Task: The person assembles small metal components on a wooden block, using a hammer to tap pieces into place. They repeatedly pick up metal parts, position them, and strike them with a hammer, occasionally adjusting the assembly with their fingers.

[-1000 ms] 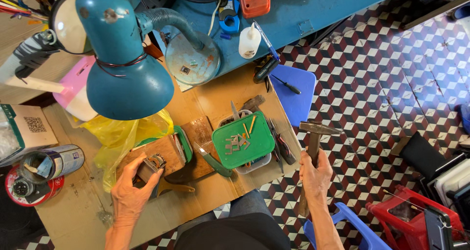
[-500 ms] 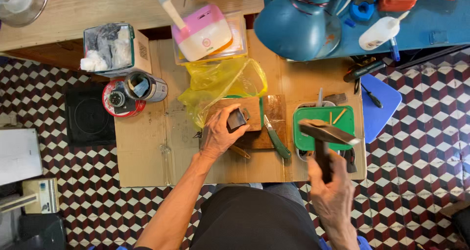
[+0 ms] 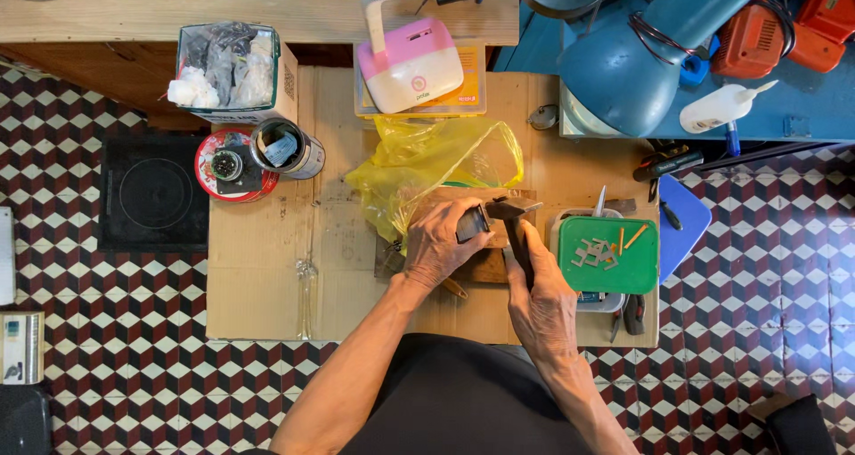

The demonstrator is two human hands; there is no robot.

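My left hand (image 3: 443, 244) pinches a small dark metal piece (image 3: 471, 224) on a wooden block (image 3: 488, 265) at the middle of the cardboard-covered work surface (image 3: 267, 259). My right hand (image 3: 545, 301) grips the dark handle of a hammer (image 3: 515, 219), whose head rests right beside the metal piece. A green lid (image 3: 610, 255) holding several small metal bits and nails lies just right of the hammer.
A yellow plastic bag (image 3: 427, 166) lies behind the block. A blue desk lamp (image 3: 641, 54), a pink-and-white device (image 3: 415, 63), a white squeeze bottle (image 3: 721, 108), tins (image 3: 287, 150) and a box of wrapped items (image 3: 227, 68) stand around. Pliers (image 3: 633, 314) lie near the right edge.
The view has shifted left over the table. My right hand has brought the hammer from the right down onto the block beside the piece in my left hand.
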